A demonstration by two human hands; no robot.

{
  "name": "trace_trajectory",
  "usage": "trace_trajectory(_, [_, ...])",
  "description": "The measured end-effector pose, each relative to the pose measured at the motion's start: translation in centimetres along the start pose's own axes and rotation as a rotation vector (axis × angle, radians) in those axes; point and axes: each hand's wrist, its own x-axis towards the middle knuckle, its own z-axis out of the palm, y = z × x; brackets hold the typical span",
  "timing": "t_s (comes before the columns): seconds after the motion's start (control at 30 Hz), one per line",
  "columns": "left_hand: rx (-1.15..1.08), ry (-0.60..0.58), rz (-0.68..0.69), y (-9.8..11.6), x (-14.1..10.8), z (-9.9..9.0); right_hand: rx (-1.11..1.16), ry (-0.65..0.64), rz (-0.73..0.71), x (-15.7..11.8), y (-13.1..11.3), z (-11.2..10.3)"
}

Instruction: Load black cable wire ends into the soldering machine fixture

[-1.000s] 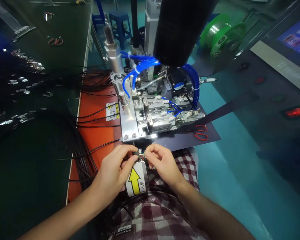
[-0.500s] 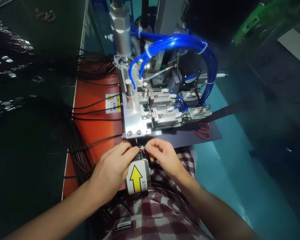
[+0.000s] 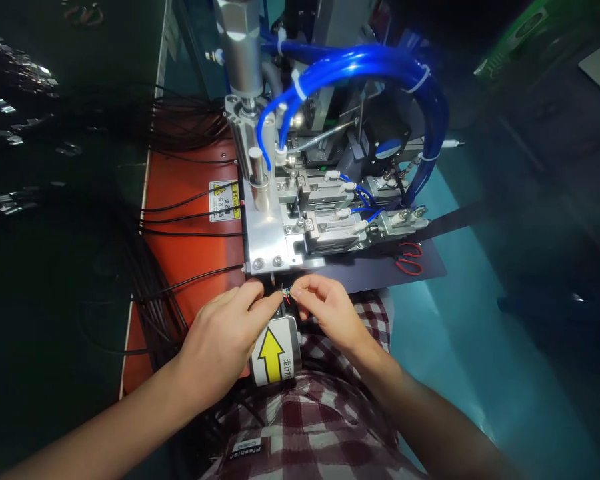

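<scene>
Thin coloured wires (image 3: 287,293), one of them red, show between my fingertips at the front of a metal machine (image 3: 267,243). My left hand (image 3: 230,323) is closed, its thumb and finger pressed at the left end of the wires. From the other side my right hand (image 3: 325,310) pinches the wires' right end between thumb and forefinger. Just below the fingers is a white-labelled block with a yellow arrow (image 3: 271,353), close to my lap. Whether the wires end in a connector is too small to tell.
Black cables (image 3: 165,307) run across the orange surface (image 3: 190,193) at left. A bundle of blue air tubes (image 3: 360,63) arches above the machine's cylinders. Red-handled scissors (image 3: 410,259) lie on the dark board (image 3: 380,275) at right. A warning label (image 3: 225,201) sits beside the machine.
My left thumb has shifted slightly right, nearer my right fingertips, and less of the wires shows. The view has moved a little; both hands keep their grip.
</scene>
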Motion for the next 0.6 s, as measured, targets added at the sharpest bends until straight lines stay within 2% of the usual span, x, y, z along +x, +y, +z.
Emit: trace_trajectory(0.6, [0.105, 0.039, 0.067, -0.03, 0.21, 0.11, -0.019, 0.0, 0.014, -0.02, -0.15, 0.08])
